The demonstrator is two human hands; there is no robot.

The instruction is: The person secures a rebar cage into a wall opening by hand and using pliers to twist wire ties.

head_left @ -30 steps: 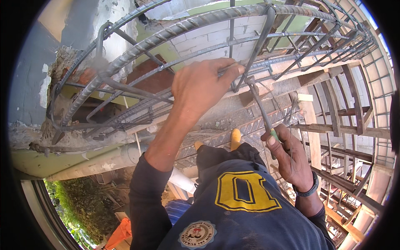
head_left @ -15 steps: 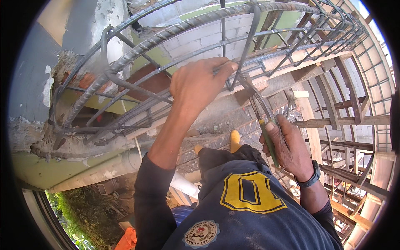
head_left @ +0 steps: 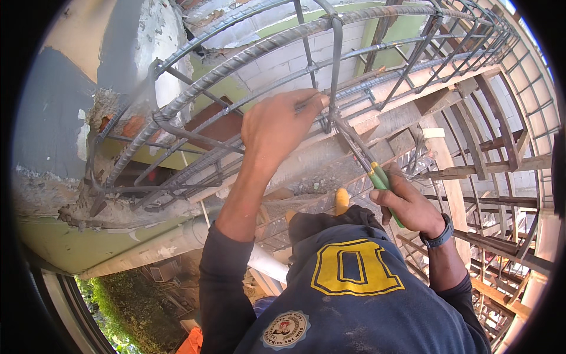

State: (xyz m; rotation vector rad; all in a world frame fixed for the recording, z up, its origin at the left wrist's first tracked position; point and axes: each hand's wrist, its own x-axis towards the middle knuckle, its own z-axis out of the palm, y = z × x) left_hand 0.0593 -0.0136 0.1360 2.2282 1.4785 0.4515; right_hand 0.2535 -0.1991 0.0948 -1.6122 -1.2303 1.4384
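Observation:
My right hand (head_left: 410, 200) is closed around green-handled pincers (head_left: 377, 177), the grips nearly together. The jaws reach up and left to a crossing of bars, touching or very close to the foot of an upright stirrup (head_left: 336, 65). Just left of that stirrup, my left hand (head_left: 277, 127) is closed over the lower bars of the curved rebar cage (head_left: 236, 62). A thin dark bit shows between its fingers, but I cannot tell what they grip. Its fingertips are partly hidden.
Broken masonry (head_left: 106, 118) surrounds the cage's left end. A long pale pipe (head_left: 147, 248) runs below it. Timber framing (head_left: 495, 165) and a bar grid (head_left: 530, 88) stand at right. Yellow boots (head_left: 342, 200) show beneath me, with a drop and greenery (head_left: 118, 301) at lower left.
The pincers' handles have come closer together, and the tool has turned slightly in my right hand. My left hand keeps its place on the cage. The whole view has shifted a little.

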